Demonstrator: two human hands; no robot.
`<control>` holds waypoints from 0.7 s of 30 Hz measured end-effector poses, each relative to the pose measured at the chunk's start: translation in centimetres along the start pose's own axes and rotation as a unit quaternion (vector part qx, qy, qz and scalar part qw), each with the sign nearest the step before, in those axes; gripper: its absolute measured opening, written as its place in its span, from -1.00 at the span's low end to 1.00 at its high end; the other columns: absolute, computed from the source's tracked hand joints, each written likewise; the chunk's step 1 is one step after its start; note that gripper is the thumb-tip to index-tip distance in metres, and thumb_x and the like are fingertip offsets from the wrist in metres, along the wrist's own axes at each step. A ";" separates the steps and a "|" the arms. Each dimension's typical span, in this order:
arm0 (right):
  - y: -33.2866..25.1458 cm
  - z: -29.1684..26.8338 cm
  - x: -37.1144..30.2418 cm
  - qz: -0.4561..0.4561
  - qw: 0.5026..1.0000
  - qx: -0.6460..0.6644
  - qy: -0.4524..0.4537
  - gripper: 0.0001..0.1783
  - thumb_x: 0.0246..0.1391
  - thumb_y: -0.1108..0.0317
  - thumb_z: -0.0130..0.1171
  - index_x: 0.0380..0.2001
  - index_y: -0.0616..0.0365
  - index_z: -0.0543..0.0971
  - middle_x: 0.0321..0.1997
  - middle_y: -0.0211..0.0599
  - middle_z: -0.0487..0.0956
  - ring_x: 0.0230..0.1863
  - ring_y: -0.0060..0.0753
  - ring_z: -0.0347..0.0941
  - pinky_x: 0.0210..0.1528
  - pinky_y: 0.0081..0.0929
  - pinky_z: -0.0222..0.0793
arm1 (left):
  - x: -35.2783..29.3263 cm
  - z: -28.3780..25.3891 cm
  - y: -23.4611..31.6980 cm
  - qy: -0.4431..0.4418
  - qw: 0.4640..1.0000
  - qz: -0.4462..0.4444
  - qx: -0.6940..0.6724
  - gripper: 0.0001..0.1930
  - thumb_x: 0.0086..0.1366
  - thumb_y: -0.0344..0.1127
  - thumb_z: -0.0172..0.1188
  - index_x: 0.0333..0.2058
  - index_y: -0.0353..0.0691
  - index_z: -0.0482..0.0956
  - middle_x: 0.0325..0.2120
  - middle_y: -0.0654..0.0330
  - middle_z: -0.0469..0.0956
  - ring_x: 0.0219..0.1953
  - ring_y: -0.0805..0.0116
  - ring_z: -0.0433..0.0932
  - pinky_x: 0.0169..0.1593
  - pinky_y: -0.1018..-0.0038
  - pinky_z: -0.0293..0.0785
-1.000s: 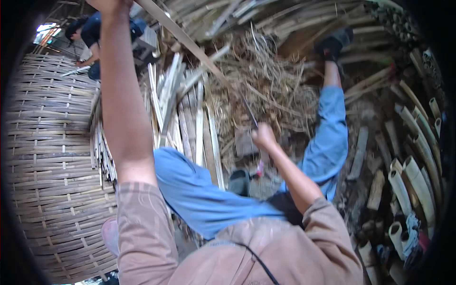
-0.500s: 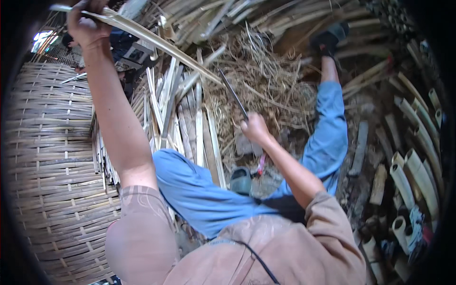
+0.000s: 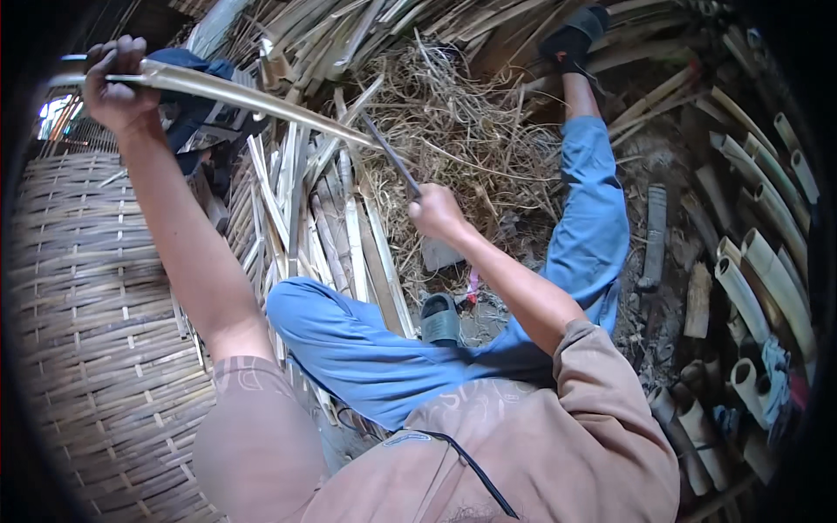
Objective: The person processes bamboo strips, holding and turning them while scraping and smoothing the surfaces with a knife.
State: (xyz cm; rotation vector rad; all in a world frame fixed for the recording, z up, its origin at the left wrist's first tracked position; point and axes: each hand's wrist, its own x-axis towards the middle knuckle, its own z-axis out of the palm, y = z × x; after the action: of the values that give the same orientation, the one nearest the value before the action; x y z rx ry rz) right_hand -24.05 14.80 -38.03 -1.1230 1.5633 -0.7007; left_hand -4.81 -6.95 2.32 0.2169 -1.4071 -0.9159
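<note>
At the upper left, my left hand (image 3: pixel 119 84) is closed around the far end of a long pale bamboo strip (image 3: pixel 253 98). The strip slants down to the right, and its near end reaches the middle of the view. My right hand (image 3: pixel 436 212) grips a knife (image 3: pixel 394 159) with a long, narrow dark blade. The blade points up and left, its tip at or very near the strip's near end; whether they touch I cannot tell. Beneath lies a heap of thin bamboo shavings (image 3: pixel 471 131).
A woven bamboo panel (image 3: pixel 96 288) fills the left side. Split bamboo strips (image 3: pixel 327 227) lie between it and the shavings. Cut bamboo tubes (image 3: pixel 776 279) stand at the right. A slipper (image 3: pixel 440 321) lies near my blue-trousered legs. Someone in dark clothing (image 3: pixel 187 113) is behind my left hand.
My left hand has moved left and down with the bamboo strip, which now lies flatter. My right hand and the knife have shifted left and slightly up.
</note>
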 end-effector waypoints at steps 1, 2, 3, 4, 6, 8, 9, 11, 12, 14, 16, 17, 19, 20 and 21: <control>-2.6 -0.1 -1.1 -0.056 0.998 -0.002 0.008 -0.77 0.09 0.42 0.13 -0.20 0.32 0.57 -0.35 0.15 0.65 -0.30 0.08 0.64 -0.17 -0.02 0.53 | 1.4 -2.6 0.6 -0.118 0.990 -0.019 -0.070 -0.89 -0.01 -0.52 0.04 -0.45 -0.20 0.37 -0.57 0.27 0.22 -0.55 0.39 0.17 -0.37 0.47 0.20; -3.0 0.2 -2.3 -0.097 0.995 -0.003 0.017 -0.80 0.10 0.43 0.13 -0.22 0.31 0.55 -0.33 0.16 0.64 -0.30 0.15 0.62 -0.18 0.01 0.52 | 0.7 -1.7 0.4 -0.062 0.997 -0.018 -0.043 -0.86 0.00 -0.54 0.03 -0.40 -0.24 0.42 -0.53 0.23 0.27 -0.53 0.35 0.22 -0.36 0.44 0.26; -2.7 0.0 -2.0 -0.197 0.977 -0.055 0.067 -0.81 0.09 0.43 0.13 -0.23 0.27 0.53 -0.28 0.19 0.63 -0.23 0.22 0.61 -0.14 0.03 0.51 | 0.3 -0.6 -0.2 -0.010 1.000 0.005 -0.024 -0.85 0.00 -0.54 0.02 -0.39 -0.26 0.41 -0.53 0.23 0.26 -0.53 0.35 0.21 -0.38 0.44 0.23; -1.3 0.8 -2.1 -0.193 0.978 -0.052 0.067 -0.81 0.09 0.43 0.13 -0.23 0.27 0.53 -0.28 0.19 0.63 -0.23 0.22 0.61 -0.14 0.03 0.51 | -0.3 1.2 -0.2 0.041 0.999 0.024 -0.001 -0.85 -0.01 -0.54 0.01 -0.39 -0.27 0.41 -0.52 0.23 0.25 -0.53 0.35 0.19 -0.39 0.44 0.21; 3.4 2.5 -0.6 -0.140 0.983 -0.063 0.100 -0.74 0.08 0.41 0.14 -0.14 0.22 0.56 -0.27 0.15 0.65 -0.20 0.18 0.62 -0.09 0.01 0.52 | -0.1 0.8 -0.6 0.022 1.000 0.015 -0.009 -0.84 -0.01 -0.53 0.01 -0.38 -0.27 0.42 -0.52 0.22 0.26 -0.52 0.35 0.19 -0.39 0.44 0.22; 10.0 2.3 2.2 0.057 0.994 -0.081 0.052 -0.69 0.03 0.37 0.15 -0.17 0.31 0.63 -0.17 0.16 0.67 -0.10 0.18 0.63 -0.04 -0.03 0.52 | 0.6 -0.7 -1.6 0.004 1.000 0.007 -0.024 -0.84 -0.02 -0.53 0.02 -0.37 -0.27 0.42 -0.51 0.22 0.26 -0.51 0.35 0.19 -0.39 0.44 0.24; 11.2 2.3 2.2 0.046 0.993 -0.105 0.031 -0.66 0.05 0.40 0.14 -0.10 0.31 0.61 -0.20 0.18 0.67 -0.14 0.16 0.64 -0.07 -0.02 0.53 | 1.3 -3.0 -1.2 -0.085 0.994 -0.024 -0.071 -0.82 -0.02 -0.53 0.02 -0.36 -0.27 0.43 -0.50 0.21 0.29 -0.50 0.34 0.22 -0.34 0.42 0.31; 10.9 1.7 2.6 0.045 0.990 -0.130 0.014 -0.62 0.07 0.43 0.12 -0.03 0.31 0.59 -0.23 0.21 0.67 -0.18 0.13 0.66 -0.11 -0.01 0.54 | 0.7 -2.1 -1.2 -0.168 0.979 -0.056 -0.099 -0.79 -0.04 -0.53 0.04 -0.34 -0.25 0.44 -0.47 0.19 0.35 -0.48 0.34 0.25 -0.26 0.40 0.37; 10.0 1.3 3.3 -0.005 0.994 -0.090 0.068 -0.69 0.05 0.38 0.16 -0.16 0.34 0.61 -0.24 0.24 0.66 -0.17 0.19 0.64 -0.10 0.00 0.54 | -0.4 0.6 -2.3 0.072 0.997 -0.017 -0.016 -0.77 -0.05 -0.51 0.05 -0.33 -0.26 0.44 -0.47 0.20 0.35 -0.46 0.32 0.30 -0.22 0.40 0.37; 3.6 2.3 -0.5 -0.053 0.997 0.016 0.056 -0.73 0.08 0.41 0.14 -0.15 0.29 0.58 -0.40 0.17 0.63 -0.29 0.18 0.61 -0.18 -0.01 0.53 | 1.0 -2.0 0.0 0.083 0.996 0.009 0.022 -0.76 -0.05 -0.50 0.06 -0.31 -0.28 0.45 -0.43 0.18 0.40 -0.41 0.27 0.40 -0.13 0.39 0.43; 1.1 2.2 -0.6 -0.154 0.986 -0.022 0.059 -0.74 0.09 0.42 0.13 -0.16 0.30 0.57 -0.47 0.13 0.60 -0.35 0.15 0.61 -0.22 -0.01 0.53 | 1.8 -2.5 -0.3 0.020 1.000 -0.013 -0.002 -0.76 -0.04 -0.49 0.07 -0.31 -0.29 0.45 -0.42 0.16 0.41 -0.41 0.26 0.41 -0.09 0.37 0.44; 1.7 2.3 -0.5 -0.146 0.987 -0.021 0.063 -0.74 0.09 0.42 0.13 -0.16 0.30 0.57 -0.47 0.13 0.60 -0.35 0.15 0.61 -0.22 -0.01 0.53 | 0.9 -0.8 -0.5 0.041 0.999 -0.005 0.013 -0.77 -0.06 -0.48 0.07 -0.32 -0.27 0.45 -0.44 0.18 0.37 -0.45 0.30 0.34 -0.15 0.39 0.37; 3.0 3.6 0.3 -0.126 0.977 -0.090 0.144 -0.81 0.07 0.40 0.15 -0.30 0.32 0.59 -0.47 0.09 0.63 -0.37 0.08 0.64 -0.24 -0.05 0.54 | 1.2 -1.5 0.2 0.012 1.000 -0.014 0.022 -0.80 -0.10 -0.48 0.05 -0.40 -0.21 0.38 -0.51 0.24 0.24 -0.51 0.38 0.14 -0.27 0.39 0.18; 5.7 3.9 2.0 -0.128 0.976 -0.087 0.152 -0.81 0.07 0.40 0.15 -0.30 0.32 0.59 -0.47 0.09 0.63 -0.37 0.08 0.64 -0.24 -0.05 0.54 | 2.7 -4.0 0.6 -0.108 0.992 -0.049 -0.037 -0.81 -0.13 -0.49 0.03 -0.45 -0.17 0.32 -0.52 0.26 0.18 -0.52 0.39 0.11 -0.27 0.40 0.15; 11.2 3.3 4.3 -0.033 0.988 -0.098 0.114 -0.82 0.06 0.38 0.16 -0.38 0.32 0.60 -0.47 0.09 0.65 -0.38 0.04 0.66 -0.26 -0.07 0.55 | 2.6 -3.3 -1.6 -0.085 0.995 -0.055 -0.024 -0.81 -0.14 -0.49 0.03 -0.46 -0.16 0.29 -0.52 0.26 0.17 -0.52 0.40 0.10 -0.27 0.39 0.14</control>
State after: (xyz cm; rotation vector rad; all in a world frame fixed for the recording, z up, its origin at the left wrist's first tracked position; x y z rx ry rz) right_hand -24.48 15.56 -50.48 -1.2797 1.8271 -0.7530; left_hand -2.79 -10.91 2.56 0.1860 -1.5390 -1.0791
